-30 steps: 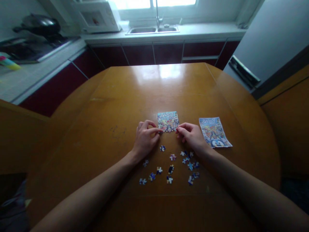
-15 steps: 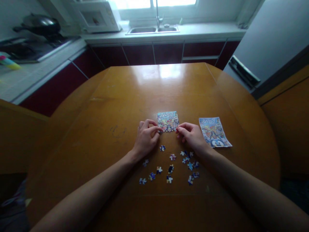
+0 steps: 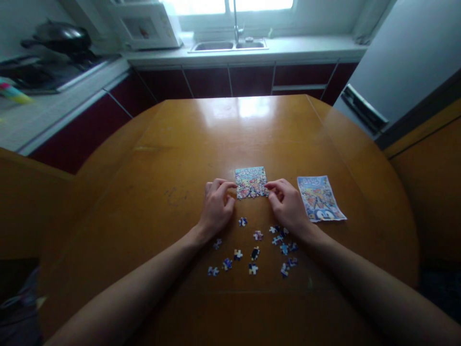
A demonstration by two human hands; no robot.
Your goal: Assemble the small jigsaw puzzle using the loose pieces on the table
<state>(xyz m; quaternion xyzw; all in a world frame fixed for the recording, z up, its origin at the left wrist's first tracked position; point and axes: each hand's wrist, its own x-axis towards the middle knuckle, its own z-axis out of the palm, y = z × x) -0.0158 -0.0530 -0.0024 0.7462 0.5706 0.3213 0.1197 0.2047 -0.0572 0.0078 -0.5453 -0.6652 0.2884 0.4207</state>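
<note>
A partly assembled jigsaw puzzle (image 3: 251, 181) lies flat on the table, with a colourful crowded print and an uneven lower edge. At its left edge is my left hand (image 3: 218, 202), index fingertip against the side and thumb apart below. My right hand (image 3: 287, 202) mirrors it on the right edge, index finger touching, thumb lower and separate; its other fingers are curled and partly hidden. Neither hand pinches a piece that I can see. Loose jigsaw pieces are scattered nearer me, among them a blue-and-white piece (image 3: 242, 221), a dark piece (image 3: 255, 253) and a light-blue piece (image 3: 284, 248).
A printed picture sheet (image 3: 320, 198) with a penguin-like figure lies right of my right hand. The wooden table (image 3: 144, 168) has rounded sides. Beyond it are a sink (image 3: 214, 46), a microwave (image 3: 146, 28), a stove with a wok (image 3: 63, 38) and a fridge (image 3: 406, 57).
Both hands have shifted from the puzzle's lower corners up to its sides. Their thumbs have parted from the index fingers. The loose pieces lie as before.
</note>
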